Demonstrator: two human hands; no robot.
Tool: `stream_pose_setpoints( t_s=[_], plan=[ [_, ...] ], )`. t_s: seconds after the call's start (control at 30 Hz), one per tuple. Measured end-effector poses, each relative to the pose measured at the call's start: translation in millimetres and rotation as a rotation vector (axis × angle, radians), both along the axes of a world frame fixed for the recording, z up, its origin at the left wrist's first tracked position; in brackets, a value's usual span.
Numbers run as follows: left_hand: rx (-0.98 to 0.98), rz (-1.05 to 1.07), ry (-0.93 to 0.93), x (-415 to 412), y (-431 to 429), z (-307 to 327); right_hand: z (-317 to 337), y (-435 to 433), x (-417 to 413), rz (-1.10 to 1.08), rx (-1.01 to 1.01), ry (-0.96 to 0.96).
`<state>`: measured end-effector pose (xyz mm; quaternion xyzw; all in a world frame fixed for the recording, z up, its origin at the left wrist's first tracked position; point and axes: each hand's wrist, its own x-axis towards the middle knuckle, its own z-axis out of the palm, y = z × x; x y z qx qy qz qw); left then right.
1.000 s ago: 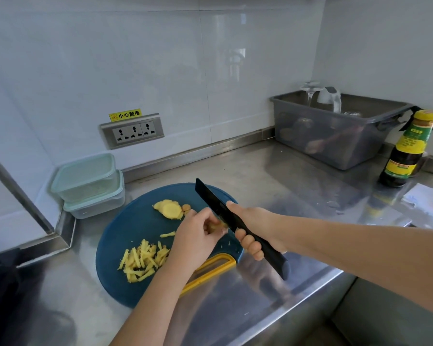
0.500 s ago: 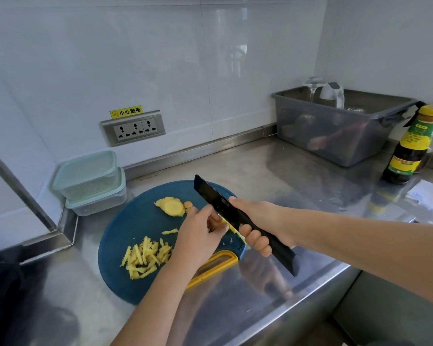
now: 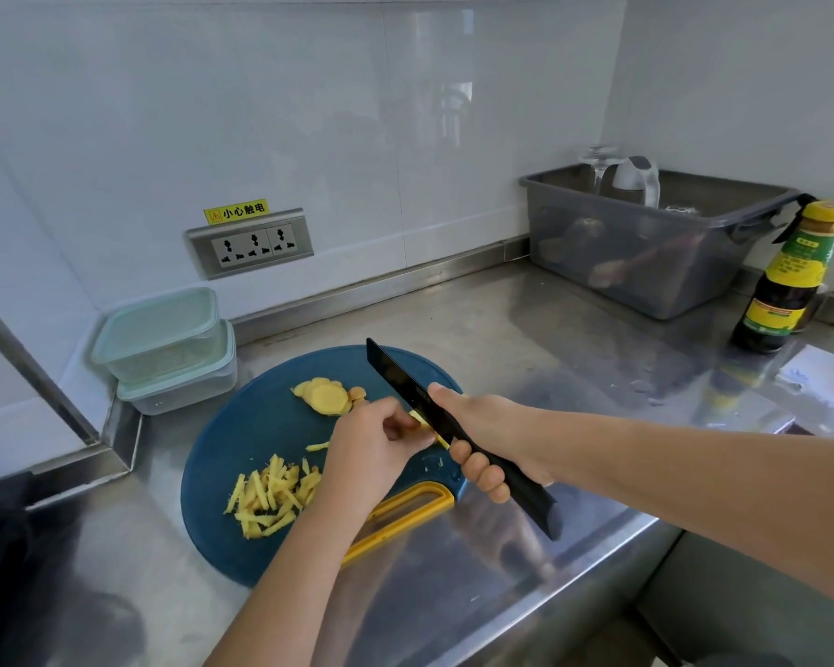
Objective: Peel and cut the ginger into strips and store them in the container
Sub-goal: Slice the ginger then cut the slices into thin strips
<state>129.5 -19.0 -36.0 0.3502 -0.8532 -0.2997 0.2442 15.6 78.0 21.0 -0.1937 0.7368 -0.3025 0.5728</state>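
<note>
A steel counter (image 3: 526, 339) is running along the tiled wall. At its far right a grey tub (image 3: 646, 262) is sitting against the wall, with a dark sauce bottle (image 3: 790, 281) standing just to its right. A round blue cutting board (image 3: 256, 426) is lying at the near left of the counter, its yellow handle pointing toward the near edge. Two lidded containers (image 3: 164, 339) are sitting stacked in the far left corner, just beyond the board.

A black knife (image 3: 405, 382) is crossing the right part of the board, its tip pointing far and left. The right hand (image 3: 482, 426) is gripping the handle with its fingers wrapped round it and the forefinger lying along the blade. The left hand (image 3: 371, 445) is resting on the board with its fingers curled, pinching a small ginger piece (image 3: 422, 418) against the blade's left side.

A pile of ginger strips (image 3: 270, 493) is lying on the near left of the board, and a few ginger slices (image 3: 326, 394) are lying at its far middle.
</note>
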Motion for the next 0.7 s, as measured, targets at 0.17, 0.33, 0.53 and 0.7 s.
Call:
stream_pose_setpoints(
  t_s=[0.17, 0.33, 0.53, 0.7],
  plan=[
    [0.084, 0.006, 0.028, 2.4, -1.3, 3.8, -0.7, -4.5, -2.9, 0.005, 0.014, -0.035],
    [0.083, 0.011, 0.04, 1.4, -0.9, 3.1, -0.4, -8.4, -9.5, 0.012, 0.04, -0.112],
    [0.032, 0.015, 0.038, 1.3, 0.7, 2.3, -3.6, -12.2, -7.7, 0.014, 0.049, -0.107],
    [0.023, 0.019, 0.043, -0.3, 2.2, 3.7, -3.7, -14.7, -9.2, 0.037, 0.046, -0.072]
  ],
)
